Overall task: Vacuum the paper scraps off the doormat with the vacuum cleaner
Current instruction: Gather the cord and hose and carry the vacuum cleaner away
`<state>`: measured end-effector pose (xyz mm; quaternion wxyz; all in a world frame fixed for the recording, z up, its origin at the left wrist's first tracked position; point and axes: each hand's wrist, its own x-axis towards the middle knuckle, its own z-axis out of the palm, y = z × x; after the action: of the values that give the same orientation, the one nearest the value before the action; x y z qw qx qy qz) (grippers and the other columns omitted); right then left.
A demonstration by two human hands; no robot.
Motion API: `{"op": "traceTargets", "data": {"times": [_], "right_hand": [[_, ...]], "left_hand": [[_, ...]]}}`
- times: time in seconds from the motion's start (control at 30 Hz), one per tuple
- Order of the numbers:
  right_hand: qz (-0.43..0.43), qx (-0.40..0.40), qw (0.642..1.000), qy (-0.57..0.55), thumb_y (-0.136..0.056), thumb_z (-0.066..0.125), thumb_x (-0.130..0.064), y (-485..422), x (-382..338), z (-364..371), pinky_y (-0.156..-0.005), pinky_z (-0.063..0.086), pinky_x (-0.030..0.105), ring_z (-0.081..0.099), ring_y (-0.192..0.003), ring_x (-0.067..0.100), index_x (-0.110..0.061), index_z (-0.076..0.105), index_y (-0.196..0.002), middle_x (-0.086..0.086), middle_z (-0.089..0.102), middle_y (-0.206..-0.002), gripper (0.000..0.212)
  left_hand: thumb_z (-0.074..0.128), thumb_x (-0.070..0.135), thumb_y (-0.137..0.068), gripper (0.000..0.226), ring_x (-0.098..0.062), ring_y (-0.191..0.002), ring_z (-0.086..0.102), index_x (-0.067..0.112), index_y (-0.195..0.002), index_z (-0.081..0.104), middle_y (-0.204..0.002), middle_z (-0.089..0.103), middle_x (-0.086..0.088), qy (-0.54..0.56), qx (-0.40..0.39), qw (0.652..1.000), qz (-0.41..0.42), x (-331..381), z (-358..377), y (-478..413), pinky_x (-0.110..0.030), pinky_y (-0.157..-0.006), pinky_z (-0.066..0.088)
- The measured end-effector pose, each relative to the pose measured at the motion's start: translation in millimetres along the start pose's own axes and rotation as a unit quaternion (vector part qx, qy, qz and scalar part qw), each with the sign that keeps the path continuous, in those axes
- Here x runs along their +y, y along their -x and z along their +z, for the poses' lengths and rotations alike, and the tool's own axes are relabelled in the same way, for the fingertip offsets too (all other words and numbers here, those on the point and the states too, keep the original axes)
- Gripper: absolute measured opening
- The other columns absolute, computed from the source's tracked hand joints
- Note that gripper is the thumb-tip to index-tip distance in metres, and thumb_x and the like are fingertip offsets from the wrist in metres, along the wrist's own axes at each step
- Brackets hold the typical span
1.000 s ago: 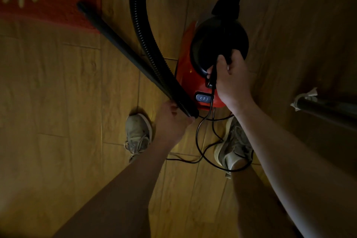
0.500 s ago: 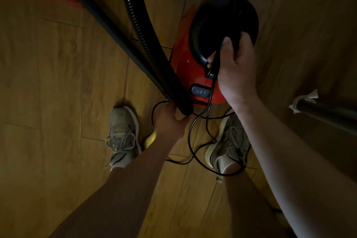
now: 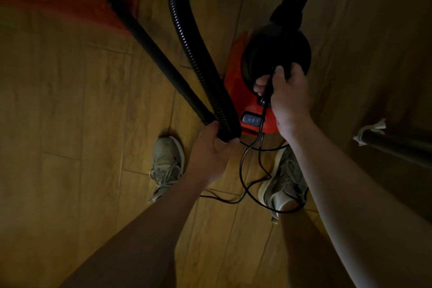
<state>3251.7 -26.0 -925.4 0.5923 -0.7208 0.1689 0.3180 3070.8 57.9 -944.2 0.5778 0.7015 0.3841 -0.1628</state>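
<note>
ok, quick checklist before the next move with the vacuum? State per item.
1. Left hand grips the hose where it meets the wand: ok.
2. Right hand holds the top of the vacuum cleaner: ok.
3. Wand tip over the doormat: ok, it lies at the mat's near corner.
4. Power cord free of the feet: not ok, it loops around the right shoe.
5. Vacuum switched on: cannot tell. The switch shows and no hand is on it.
6. Paper scraps located: cannot tell. Only a corner of the mat is in view, and it is dim.
</note>
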Motion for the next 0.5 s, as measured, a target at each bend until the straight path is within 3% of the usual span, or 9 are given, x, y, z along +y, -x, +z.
{"op": "traceTargets", "data": {"times": [0.17,0.27,0.4,0.5], "right_hand": [[0.061,0.008,0.998,0.021,-0.107,0.041,-0.023,18,-19,2,-0.075,0.053,0.037,0.062,-0.069,0.014,-0.027,0.058,-0.099,-0.003,0.065,-0.073,0.019],[0.051,-0.001,0.998,0.043,-0.107,0.042,-0.022,35,-37,1,-0.071,0.054,0.032,0.063,-0.069,0.013,-0.026,0.059,-0.101,-0.002,0.066,-0.074,0.018],[0.027,-0.008,0.998,0.051,-0.107,0.041,-0.019,62,-66,-4,-0.064,0.053,0.023,0.061,-0.07,0.011,-0.022,0.058,-0.104,0.003,0.063,-0.08,0.018],[0.019,-0.009,0.999,0.044,-0.107,0.041,-0.019,84,-98,-5,-0.066,0.056,0.021,0.062,-0.072,0.01,-0.02,0.058,-0.112,0.003,0.063,-0.081,0.018]], "left_hand": [[0.063,0.032,-0.099,0.027,-0.002,-0.098,0.064,0.034,-0.124,0.053,-0.111,0.068,0.014,0.026,-0.003,0.998,0.052,50,-20,3,-0.031,-0.08,0.056],[0.059,0.036,-0.097,0.036,-0.015,-0.101,0.068,0.021,-0.129,0.054,-0.111,0.07,0.003,0.073,0.012,0.993,0.088,76,-31,6,-0.045,-0.087,0.058],[0.055,0.035,-0.1,0.035,-0.01,-0.103,0.069,0.019,-0.131,0.053,-0.11,0.07,0.008,0.084,0.037,0.987,0.134,110,-49,14,-0.029,-0.085,0.057],[0.054,0.032,-0.102,0.031,0.003,-0.104,0.065,0.025,-0.132,0.052,-0.109,0.067,0.024,0.065,0.064,0.982,0.166,143,-68,22,-0.014,-0.085,0.049]]}}
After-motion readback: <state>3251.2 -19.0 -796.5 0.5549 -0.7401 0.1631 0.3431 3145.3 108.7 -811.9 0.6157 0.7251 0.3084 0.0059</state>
